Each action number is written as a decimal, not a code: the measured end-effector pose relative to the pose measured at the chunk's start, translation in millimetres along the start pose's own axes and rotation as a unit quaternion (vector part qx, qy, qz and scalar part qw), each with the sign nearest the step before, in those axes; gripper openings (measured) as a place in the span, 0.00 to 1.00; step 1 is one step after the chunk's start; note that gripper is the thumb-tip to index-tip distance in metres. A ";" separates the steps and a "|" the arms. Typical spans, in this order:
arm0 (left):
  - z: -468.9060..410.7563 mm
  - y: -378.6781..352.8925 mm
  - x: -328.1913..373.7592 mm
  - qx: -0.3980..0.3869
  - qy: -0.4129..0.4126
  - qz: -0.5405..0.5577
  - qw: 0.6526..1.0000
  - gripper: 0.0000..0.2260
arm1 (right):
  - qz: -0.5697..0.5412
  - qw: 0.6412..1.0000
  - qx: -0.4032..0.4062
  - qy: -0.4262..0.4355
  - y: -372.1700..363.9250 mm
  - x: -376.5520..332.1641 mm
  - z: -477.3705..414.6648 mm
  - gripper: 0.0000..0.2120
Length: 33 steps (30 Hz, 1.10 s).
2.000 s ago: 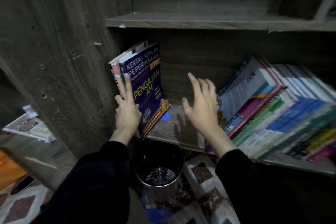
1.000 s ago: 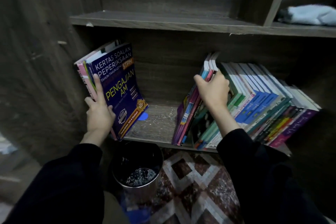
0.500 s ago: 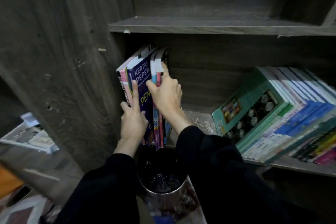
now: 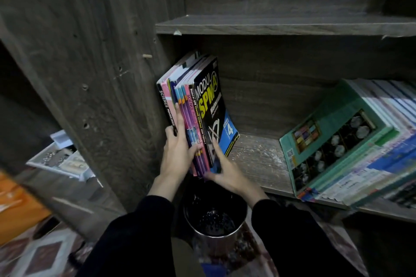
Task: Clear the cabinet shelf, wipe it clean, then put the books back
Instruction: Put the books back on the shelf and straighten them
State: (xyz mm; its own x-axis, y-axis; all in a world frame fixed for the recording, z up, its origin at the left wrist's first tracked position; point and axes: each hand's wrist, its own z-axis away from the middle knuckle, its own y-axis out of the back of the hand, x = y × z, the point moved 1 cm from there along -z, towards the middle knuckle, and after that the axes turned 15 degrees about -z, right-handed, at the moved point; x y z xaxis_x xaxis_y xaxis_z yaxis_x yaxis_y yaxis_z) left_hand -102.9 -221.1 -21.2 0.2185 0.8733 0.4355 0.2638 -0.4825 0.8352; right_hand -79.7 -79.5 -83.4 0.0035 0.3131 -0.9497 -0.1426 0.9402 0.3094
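Note:
A bunch of upright books [image 4: 198, 105] stands at the left end of the wooden shelf [image 4: 256, 162], leaning against the cabinet's side wall; the outermost is a black "Modul SPM" book [image 4: 211, 105]. My left hand [image 4: 177, 153] presses against the spines, fingers spread along them. My right hand [image 4: 225, 171] grips the lower edge of the bunch at the black book. A larger row of books [image 4: 351, 141] leans at the right end of the same shelf, a green cover facing out. Bare, dusty-looking shelf board lies between the two groups.
A metal bin [image 4: 213, 220] with a dark inside stands on the patterned floor right below the shelf edge, between my arms. An upper shelf board [image 4: 281, 26] runs above. To the left, past the cabinet wall, lie a white tray [image 4: 58, 159] and something orange [image 4: 18, 207].
My right hand took several books from the right-hand row and carried them left to join the blue book under my left hand. It has since slid down to the bunch's lower edge.

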 end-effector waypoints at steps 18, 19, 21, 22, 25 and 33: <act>1.8 4.9 3.5 0.039 -0.031 -0.038 0.998 0.51 | 0.188 0.980 0.068 -0.011 -16.2 16.1 -30.5 0.60; 2.6 4.2 4.9 0.039 -0.030 -0.043 0.998 0.52 | 0.181 0.982 0.058 -0.009 -14.2 14.7 -28.7 0.61; 4.3 2.7 10.2 0.052 -0.026 -0.079 0.995 0.53 | 0.164 0.986 0.034 -0.011 -7.1 10.1 -24.4 0.62; 5.2 2.0 14.0 0.071 -0.028 -0.107 0.991 0.53 | 0.158 0.987 0.025 -0.010 -2.4 7.3 -21.7 0.61; 2.8 2.5 23.9 0.151 -0.053 -0.152 0.975 0.52 | 0.160 0.986 0.037 0.006 13.4 -3.0 -10.2 0.55; -21.7 30.5 48.6 0.191 -0.065 -0.162 0.966 0.39 | 0.269 0.902 0.298 0.157 87.0 -43.7 56.7 0.34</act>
State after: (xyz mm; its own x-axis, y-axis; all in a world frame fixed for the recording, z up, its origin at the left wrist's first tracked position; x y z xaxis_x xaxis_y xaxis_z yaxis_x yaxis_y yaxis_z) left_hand -104.7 -191.9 32.8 0.1763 0.9786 0.1063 0.6593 -0.1975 0.7254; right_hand -36.1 -3.7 -12.2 -0.2005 0.7807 -0.5918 0.5183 0.5972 0.6122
